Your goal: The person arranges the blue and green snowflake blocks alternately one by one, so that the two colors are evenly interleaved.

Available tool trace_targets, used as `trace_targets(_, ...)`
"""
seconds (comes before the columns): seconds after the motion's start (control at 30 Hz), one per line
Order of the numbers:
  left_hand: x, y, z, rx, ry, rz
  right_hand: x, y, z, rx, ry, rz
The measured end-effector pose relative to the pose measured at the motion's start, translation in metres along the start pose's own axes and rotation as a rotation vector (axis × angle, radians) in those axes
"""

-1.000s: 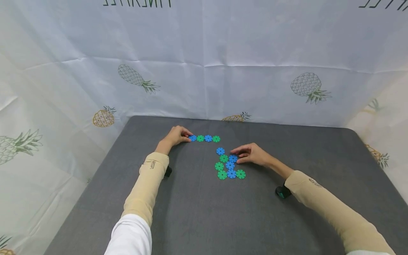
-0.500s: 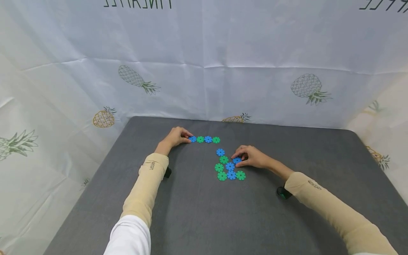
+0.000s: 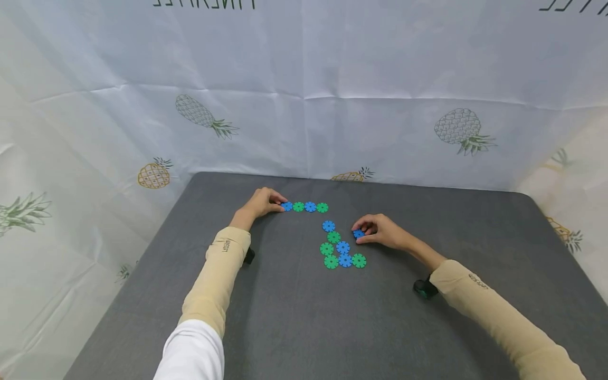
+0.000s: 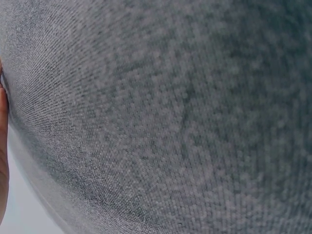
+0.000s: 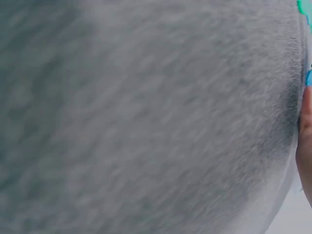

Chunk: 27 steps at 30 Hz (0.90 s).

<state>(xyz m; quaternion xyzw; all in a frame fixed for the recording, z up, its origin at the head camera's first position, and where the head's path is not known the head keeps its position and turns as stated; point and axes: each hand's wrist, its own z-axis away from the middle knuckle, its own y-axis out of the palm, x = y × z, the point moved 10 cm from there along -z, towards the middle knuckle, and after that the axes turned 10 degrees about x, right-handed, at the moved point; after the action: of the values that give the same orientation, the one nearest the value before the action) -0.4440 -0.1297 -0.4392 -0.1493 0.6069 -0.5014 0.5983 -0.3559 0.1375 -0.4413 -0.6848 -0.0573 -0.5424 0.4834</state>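
Note:
My right hand [image 3: 382,230] pinches a blue notched disc [image 3: 358,233] between thumb and fingers, right of the group of discs. At the far left, my left hand [image 3: 262,202] has thumb and fingertips on the edge of a blue notched disc [image 3: 287,206], the left end of a short row. A green disc [image 3: 298,207], another blue disc [image 3: 310,207] and a green disc [image 3: 322,207] continue that row rightward. In the left wrist view only a sliver of the left hand [image 4: 3,151] shows; the right wrist view has part of the right hand [image 5: 304,141] at its edge.
Below the row lie several loose discs: a blue disc [image 3: 328,226] at the top, a green disc [image 3: 334,237], a blue disc [image 3: 343,247] and others under them. They lie on a grey cloth-covered table [image 3: 294,316]. A pineapple-print curtain [image 3: 380,63] hangs behind.
The right hand has drawn its blue disc rightward, away from the blue and green discs it lay against. My left hand stays at the end of the row.

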Motion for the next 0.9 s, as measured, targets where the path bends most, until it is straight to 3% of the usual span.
trace_targets(0.23,-0.001,-0.002,0.001,-0.005,0.005,0.0,0.001,-0.013,-0.012,-0.086,0.046,-0.027)
trace_targets(0.43,-0.005,-0.002,0.004,-0.003,0.009,0.001,-0.006,-0.022,-0.021,-0.144,0.101,0.038)
trace_targets(0.7,-0.004,-0.002,0.004,-0.007,0.005,-0.016,-0.008,-0.039,-0.037,-0.284,0.146,0.038)
trace_targets(0.9,-0.003,-0.002,0.003,-0.004,-0.002,-0.003,-0.014,-0.042,-0.046,-0.323,0.201,0.045)
